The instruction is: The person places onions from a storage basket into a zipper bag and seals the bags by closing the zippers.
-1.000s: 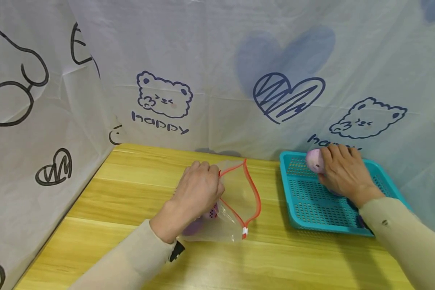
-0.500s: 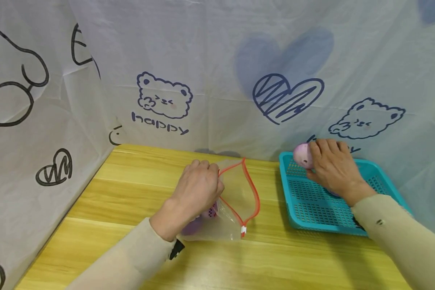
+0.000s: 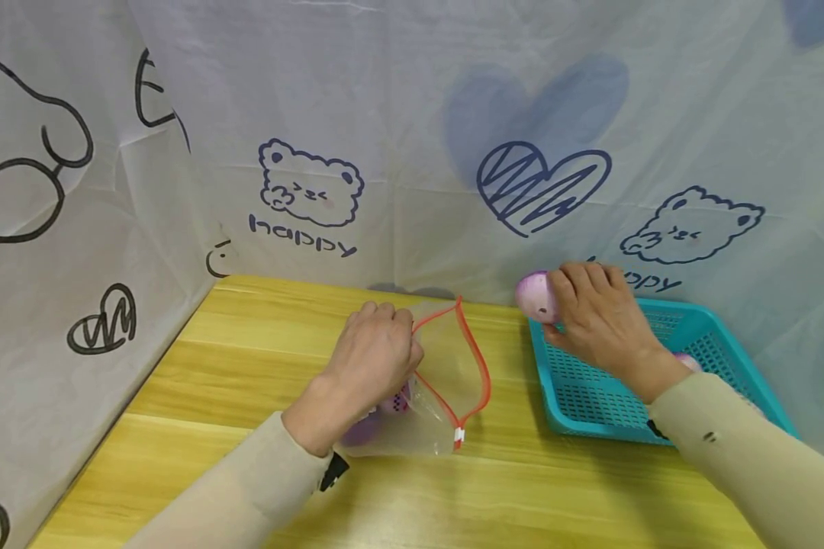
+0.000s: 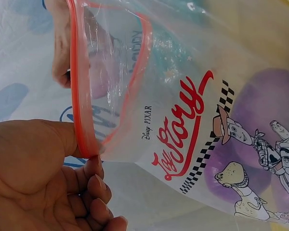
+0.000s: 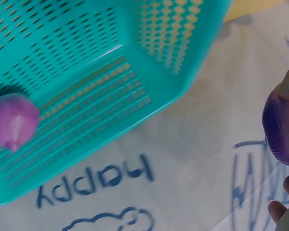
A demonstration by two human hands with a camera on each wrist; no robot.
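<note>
My left hand [image 3: 374, 354] pinches the rim of a clear zip bag [image 3: 432, 423] whose red-edged mouth gapes toward the right. Toy Story print covers the bag's side in the left wrist view, and rounded purple things [image 4: 269, 96] show through the plastic. My right hand [image 3: 600, 324] grips a round pink-and-purple, bulb-shaped thing [image 3: 537, 296] over the left rim of a teal basket [image 3: 549, 404]; fingers hide part of it. Another pink-purple bulb-shaped thing [image 5: 14, 120], with a small pointed tip, lies in the basket.
The yellow wood-grain table [image 3: 247, 343] bears the bag on the left and the basket on the right. A white printed cloth [image 3: 412, 152] hangs behind the table and along its left side. My right forearm crosses the basket's front part.
My right hand has lifted the bulb-shaped thing and carried it left, from inside the basket to above its left rim. Another one now shows behind the wrist. The left hand and bag stay nearly still.
</note>
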